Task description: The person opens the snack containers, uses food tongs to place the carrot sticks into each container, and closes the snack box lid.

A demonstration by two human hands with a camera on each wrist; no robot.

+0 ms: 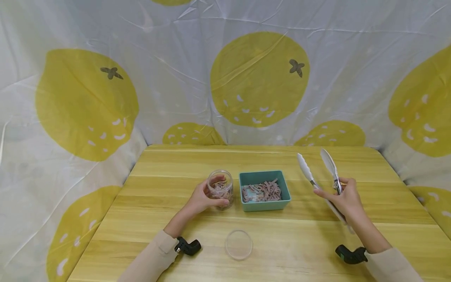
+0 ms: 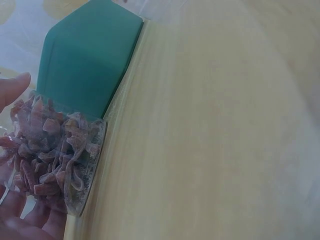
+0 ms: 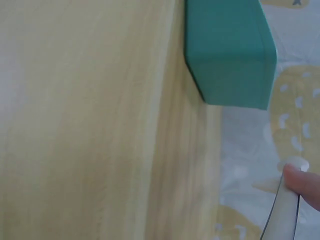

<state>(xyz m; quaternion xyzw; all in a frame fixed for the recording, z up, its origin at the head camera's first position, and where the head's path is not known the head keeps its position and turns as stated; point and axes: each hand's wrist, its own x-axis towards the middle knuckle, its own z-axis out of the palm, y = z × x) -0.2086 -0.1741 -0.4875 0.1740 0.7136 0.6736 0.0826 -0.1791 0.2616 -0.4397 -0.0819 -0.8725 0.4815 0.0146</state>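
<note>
My left hand (image 1: 203,199) grips a clear jar (image 1: 227,195) with its fingers and thumb round the sides. Brownish-purple dried strips (image 2: 52,150) fill the lower part of this jar, and its mouth is uncovered. Just right of the jar stands a teal rectangular box (image 1: 265,206), with more of the same strips (image 1: 270,190) heaped mostly toward its right side. Farther right, my right hand (image 1: 347,200) holds metal tongs (image 1: 330,163) above the table, their pale tips spread apart and pointing away from me. Nothing sits between those tips.
A clear round lid (image 1: 239,245) lies flat on the wooden table (image 1: 169,176), nearer to me than the jar and box. Behind the table's far edge hangs a pale curtain (image 1: 183,98) printed with yellow lemons, which also runs along both sides.
</note>
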